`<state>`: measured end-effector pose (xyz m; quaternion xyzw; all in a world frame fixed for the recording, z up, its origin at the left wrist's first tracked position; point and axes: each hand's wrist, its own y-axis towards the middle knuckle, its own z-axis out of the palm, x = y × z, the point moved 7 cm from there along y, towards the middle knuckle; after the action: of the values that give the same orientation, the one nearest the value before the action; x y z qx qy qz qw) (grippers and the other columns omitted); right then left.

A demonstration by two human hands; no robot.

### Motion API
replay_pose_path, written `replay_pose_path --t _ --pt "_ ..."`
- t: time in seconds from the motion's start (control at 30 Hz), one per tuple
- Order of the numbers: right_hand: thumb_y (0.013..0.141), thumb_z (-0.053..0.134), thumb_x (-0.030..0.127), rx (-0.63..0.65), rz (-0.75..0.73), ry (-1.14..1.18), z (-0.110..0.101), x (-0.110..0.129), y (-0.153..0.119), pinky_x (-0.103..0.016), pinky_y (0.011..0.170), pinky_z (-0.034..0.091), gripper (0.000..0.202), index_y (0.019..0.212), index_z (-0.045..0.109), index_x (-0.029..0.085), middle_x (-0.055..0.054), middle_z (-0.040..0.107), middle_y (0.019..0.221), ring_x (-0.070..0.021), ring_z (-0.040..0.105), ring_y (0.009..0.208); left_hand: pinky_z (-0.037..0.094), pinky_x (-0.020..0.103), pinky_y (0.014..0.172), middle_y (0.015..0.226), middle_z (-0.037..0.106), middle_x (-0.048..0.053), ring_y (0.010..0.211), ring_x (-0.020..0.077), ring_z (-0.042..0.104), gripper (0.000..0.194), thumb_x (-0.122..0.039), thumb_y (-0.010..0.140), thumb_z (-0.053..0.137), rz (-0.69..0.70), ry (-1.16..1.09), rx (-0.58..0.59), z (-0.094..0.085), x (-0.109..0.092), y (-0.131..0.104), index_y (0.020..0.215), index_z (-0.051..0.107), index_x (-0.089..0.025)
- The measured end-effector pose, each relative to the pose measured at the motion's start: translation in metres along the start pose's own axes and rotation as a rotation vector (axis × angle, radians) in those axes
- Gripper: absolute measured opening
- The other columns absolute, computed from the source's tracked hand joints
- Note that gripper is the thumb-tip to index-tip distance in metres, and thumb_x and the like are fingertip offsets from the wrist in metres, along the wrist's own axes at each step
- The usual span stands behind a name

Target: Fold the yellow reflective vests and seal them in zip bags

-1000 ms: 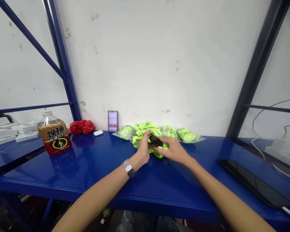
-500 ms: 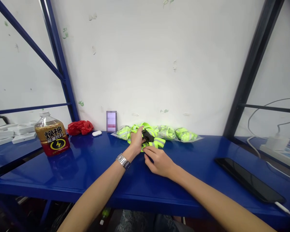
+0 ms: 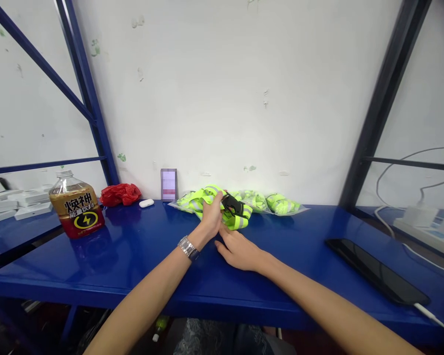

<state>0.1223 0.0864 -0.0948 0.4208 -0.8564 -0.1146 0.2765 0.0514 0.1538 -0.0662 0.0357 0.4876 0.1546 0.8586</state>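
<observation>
Your right hand has dropped from beside the buckle to just under your left hand since a second ago. Left grips the strap, bunched at the desk's back, by the bags. Right's fingers curl near its lower edge — can't tell if they pinch. Progress looks partial: strap gathered, loops uneven, unbagged. Flat neon webbing, silvery bands — hard black buckle, clear crinkly bags.
</observation>
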Motion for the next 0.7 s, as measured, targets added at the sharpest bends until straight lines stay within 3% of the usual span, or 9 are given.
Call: replay_pose_path --t 0.07,0.17,0.3,0.43,0.53,0.6,0.7 --pt "0.086 0.048 0.024 -0.009 -0.013 0.239 0.002 -0.009 0.005 -0.046 0.103 0.039 0.051 0.135 0.038 0.016 -0.016 0.05 0.136 -0.0272 0.05 0.123 0.053 0.029 0.066 0.081 0.065 0.004 0.067 0.0144 0.063 0.017 -0.022 0.078 0.064 -0.042 -0.125 -0.004 0.003 -0.002 -0.003 0.09 0.054 -0.015" --pt "0.075 0.059 0.027 -0.137 0.058 0.689 -0.004 -0.028 0.012 -0.042 0.101 0.043 0.062 0.133 0.038 0.021 -0.01 0.051 0.137 -0.0244 0.051 0.123 0.052 0.027 0.06 0.071 0.062 0.002 0.058 0.0118 0.059 0.008 -0.015 0.079 0.058 -0.121 -0.206 -0.044 0.003 0.002 -0.011 0.085 0.052 -0.014" --pt "0.073 0.059 0.038 -0.377 0.184 1.091 -0.018 -0.05 0.01 -0.039 0.095 0.047 0.044 0.113 0.056 0.021 -0.007 0.062 0.123 -0.025 0.057 0.114 0.052 0.026 0.062 0.07 0.061 0.0 0.062 0.012 0.06 0.013 -0.009 0.075 0.057 -0.19 -0.155 -0.061 -0.001 0.015 -0.02 0.086 0.054 -0.016" --pt "0.076 0.057 0.05 -0.636 0.377 1.128 -0.03 -0.075 -0.002 -0.038 0.087 0.051 0.043 0.107 0.061 0.02 -0.007 0.068 0.111 -0.0251 0.062 0.104 0.052 0.026 0.062 0.082 0.064 0.003 0.07 0.0137 0.061 0.02 -0.011 0.071 0.056 -0.174 0.017 0.018 -0.003 0.03 -0.021 0.089 0.058 -0.018" --pt "0.07 0.065 0.047 -0.845 0.512 1.045 -0.034 -0.095 -0.013 -0.038 0.085 0.053 0.047 0.107 0.061 0.019 -0.008 0.068 0.111 -0.0267 0.061 0.107 0.051 0.026 0.063 0.097 0.065 0.006 0.084 0.0169 0.062 0.021 -0.012 0.069 0.055 -0.122 0.182 0.058 -0.006 0.039 -0.018 0.089 0.062 -0.017" --pt "0.067 0.067 0.046 -0.89 0.616 0.978 -0.032 -0.107 -0.019 -0.039 0.085 0.054 0.043 0.1 0.064 0.018 -0.009 0.068 0.111 -0.0276 0.061 0.108 0.05 0.026 0.062 0.097 0.065 0.008 0.085 0.0181 0.062 0.019 -0.013 0.07 0.054 -0.096 0.264 0.074 -0.008 0.042 -0.014 0.087 0.063 -0.015" --pt "0.067 0.067 0.048 -0.817 0.717 0.91 -0.026 -0.117 -0.022 -0.04 0.087 0.054 0.035 0.086 0.068 0.018 -0.009 0.07 0.108 -0.0276 0.062 0.107 0.049 0.025 0.06 0.092 0.065 0.008 0.08 0.0181 0.061 0.014 -0.015 0.068 0.058 -0.074 0.316 0.065 -0.016 0.043 -0.009 0.081 0.064 -0.014"
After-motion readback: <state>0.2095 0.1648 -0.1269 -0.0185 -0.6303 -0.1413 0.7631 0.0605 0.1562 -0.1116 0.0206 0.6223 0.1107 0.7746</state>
